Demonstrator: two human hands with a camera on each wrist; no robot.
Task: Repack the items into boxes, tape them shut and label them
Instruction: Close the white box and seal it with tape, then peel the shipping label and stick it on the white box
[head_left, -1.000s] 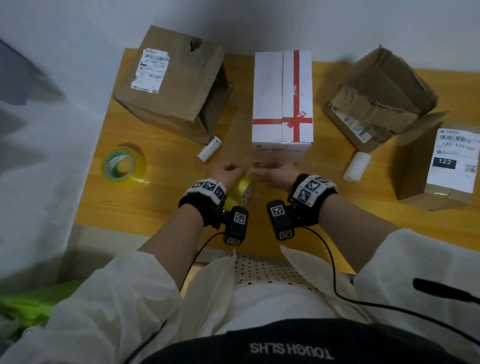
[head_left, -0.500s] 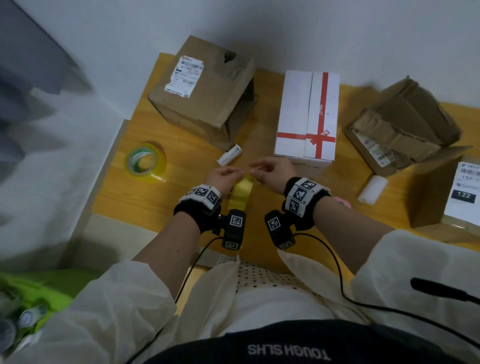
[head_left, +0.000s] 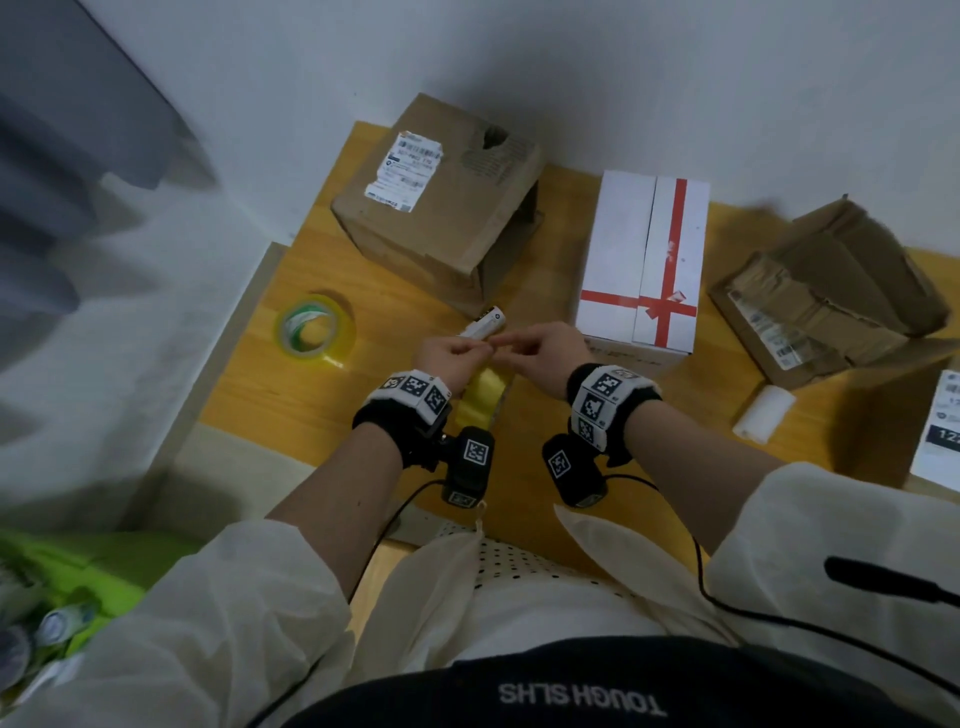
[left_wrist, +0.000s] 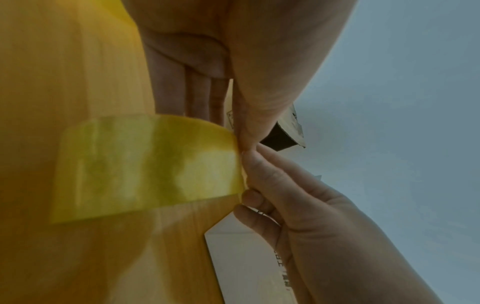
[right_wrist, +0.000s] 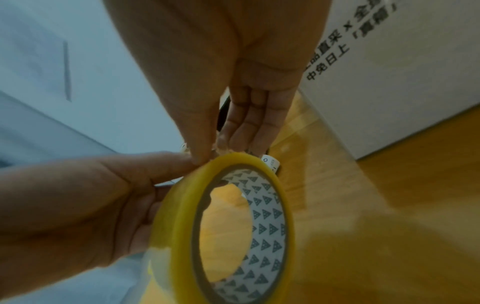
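Note:
A yellow tape roll (head_left: 483, 397) hangs on edge between my wrists, over the wooden table (head_left: 270, 405) in front of the white box with red tape (head_left: 644, 260). My left hand (head_left: 480, 349) grips the roll (right_wrist: 221, 226) from its left side, thumb on the rim. My right hand (head_left: 501, 343) pinches the roll's upper rim with thumb and fingertips (right_wrist: 205, 158), touching the left thumb. In the left wrist view the band of tape (left_wrist: 145, 166) runs up to where both hands' fingertips (left_wrist: 249, 162) meet. Whether a loose end is lifted I cannot tell.
A brown labelled box (head_left: 436, 197) stands at the back left and an open torn brown box (head_left: 831, 296) at the right. A second tape roll (head_left: 314, 330) lies at the left. There are also a small white cylinder (head_left: 483, 322), a white paper roll (head_left: 763, 418) and a labelled box (head_left: 940, 436).
The head view has swung left. Both hands have stayed on the yellow roll and moved slightly left of the white box, their fingertips now meeting on its upper rim.

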